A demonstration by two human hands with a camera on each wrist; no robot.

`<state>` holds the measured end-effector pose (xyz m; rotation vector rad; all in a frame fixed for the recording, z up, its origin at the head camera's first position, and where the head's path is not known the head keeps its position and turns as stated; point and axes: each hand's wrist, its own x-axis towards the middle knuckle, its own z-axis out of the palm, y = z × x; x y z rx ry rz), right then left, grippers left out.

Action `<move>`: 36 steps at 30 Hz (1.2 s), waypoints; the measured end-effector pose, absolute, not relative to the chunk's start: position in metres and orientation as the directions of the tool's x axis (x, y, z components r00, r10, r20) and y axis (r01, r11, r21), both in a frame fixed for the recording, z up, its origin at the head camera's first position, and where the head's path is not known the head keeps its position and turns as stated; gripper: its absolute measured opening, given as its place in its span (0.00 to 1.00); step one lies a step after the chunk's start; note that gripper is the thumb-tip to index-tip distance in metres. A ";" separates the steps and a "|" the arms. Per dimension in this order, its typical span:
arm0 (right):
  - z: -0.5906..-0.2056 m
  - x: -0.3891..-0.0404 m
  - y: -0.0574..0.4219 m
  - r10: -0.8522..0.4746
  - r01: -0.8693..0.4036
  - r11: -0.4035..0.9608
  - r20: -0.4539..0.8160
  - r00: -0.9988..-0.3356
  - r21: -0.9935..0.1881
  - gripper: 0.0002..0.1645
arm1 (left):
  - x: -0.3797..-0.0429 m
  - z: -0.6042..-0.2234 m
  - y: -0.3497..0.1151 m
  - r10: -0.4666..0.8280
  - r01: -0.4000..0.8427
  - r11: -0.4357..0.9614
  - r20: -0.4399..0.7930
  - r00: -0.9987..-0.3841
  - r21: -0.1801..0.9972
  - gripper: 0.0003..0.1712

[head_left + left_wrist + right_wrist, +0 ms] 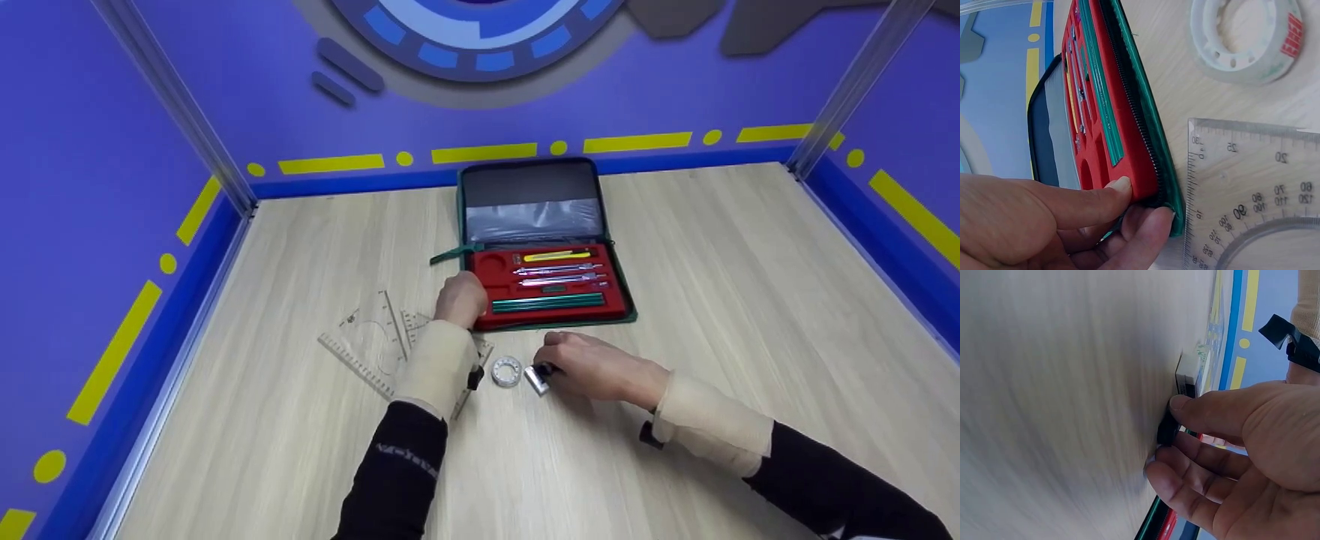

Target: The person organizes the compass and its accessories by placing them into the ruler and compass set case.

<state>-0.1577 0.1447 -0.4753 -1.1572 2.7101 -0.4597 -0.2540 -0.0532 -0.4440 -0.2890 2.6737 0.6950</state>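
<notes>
My left hand [459,298] grips the near left corner of an open zip case [529,184]. Its thumb lies on the red tray [1135,174], and the other fingers curl at the green zipped edge. On the table, my right hand [592,364] pinches a small silver-and-black piece [1169,427] between thumb and fingers; its exact kind is unclear. Just left of that piece lies a roll of clear tape [1278,59]. Clear set squares [360,341] lie left of and partly beneath my left forearm, one marked with a protractor arc.
In the tray sit a yellow utility knife [555,256], two slim metal drawing instruments, and green rods [547,302]. The raised lid stands near the back wall [637,90]. Side panels [97,247] border the wooden table [720,315].
</notes>
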 end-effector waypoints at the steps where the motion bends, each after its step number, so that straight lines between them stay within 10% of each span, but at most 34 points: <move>1: -0.476 -0.158 0.145 -0.723 -0.675 0.656 -0.025 -0.690 -0.337 0.06 | -0.254 -0.444 -0.053 -0.103 -0.280 0.857 -0.390 -0.915 0.433 0.15; 36: -0.465 -0.149 0.194 -0.649 -0.585 0.717 -0.057 -0.758 -0.380 0.10 | -0.254 -0.447 -0.055 -0.092 -0.265 0.868 -0.388 -0.917 0.420 0.13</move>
